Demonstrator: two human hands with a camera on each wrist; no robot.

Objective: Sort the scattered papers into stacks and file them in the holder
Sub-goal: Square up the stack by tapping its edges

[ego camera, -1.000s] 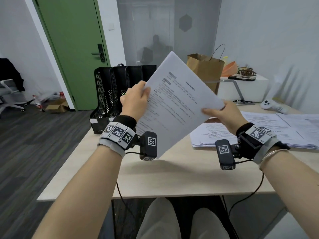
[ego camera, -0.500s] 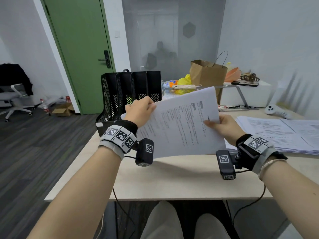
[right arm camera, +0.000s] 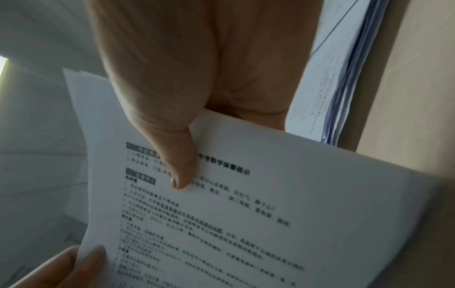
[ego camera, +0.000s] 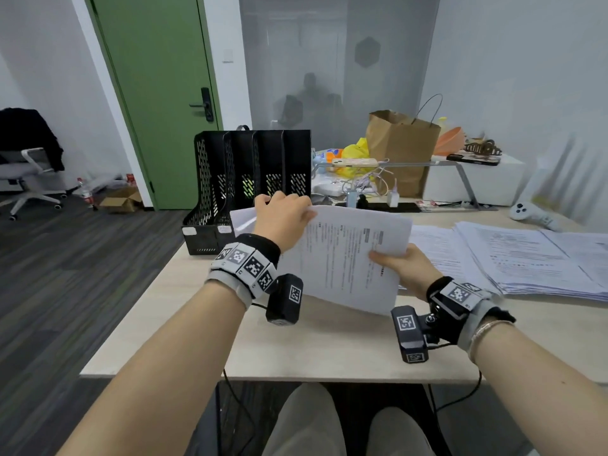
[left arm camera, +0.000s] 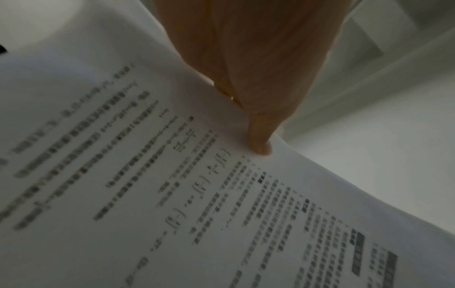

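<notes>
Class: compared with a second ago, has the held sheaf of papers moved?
Yes. The papers, gripped by both hands, have dropped and tipped flatter: their top edge once rose above the black holder; now it sits below the holder's top.

The desk point(ego camera: 329, 343) is pale wood. At its far left corner stands a black mesh holder point(ego camera: 250, 185) (four slots). Spread papers point(ego camera: 526, 258) lie flat on the right side. Behind them rest a white controller point(ego camera: 529, 216), a paper bag point(ego camera: 401, 149) and tangled cables point(ego camera: 365, 187).
</notes>
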